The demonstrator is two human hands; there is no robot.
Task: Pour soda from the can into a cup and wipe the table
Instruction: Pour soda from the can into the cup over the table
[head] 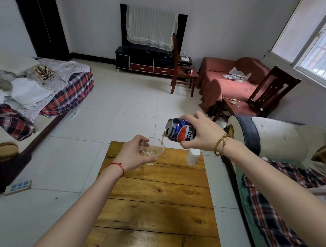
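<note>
Blue and red, the soda can (181, 130) lies tipped almost on its side in the right hand (200, 133), whose fingers curl over its top and whose thumb presses it from below. Its open end points left, and a thin stream of pale amber soda (162, 140) falls from the mouth into a clear plastic cup (154, 152). The left hand (133, 156) holds that cup, fingers and thumb wrapped round its left side, at the far end of a wooden table (157, 197); whether the cup's base touches the planks cannot be told. A little liquid with foam sits low in the cup.

Just right of the cup, near the table's far right corner, stands a small white container (193, 157), apart from both hands. A red string circles the left wrist and gold bracelets the right wrist.

Beyond the table the white tiled floor (136, 105) runs to a dark TV stand (149, 62) with a lace cloth (151, 26) draped over the screen. A wooden chair (182, 72) stands beside it, and a red-covered sofa (230, 84) sits at far right under the window.
</note>
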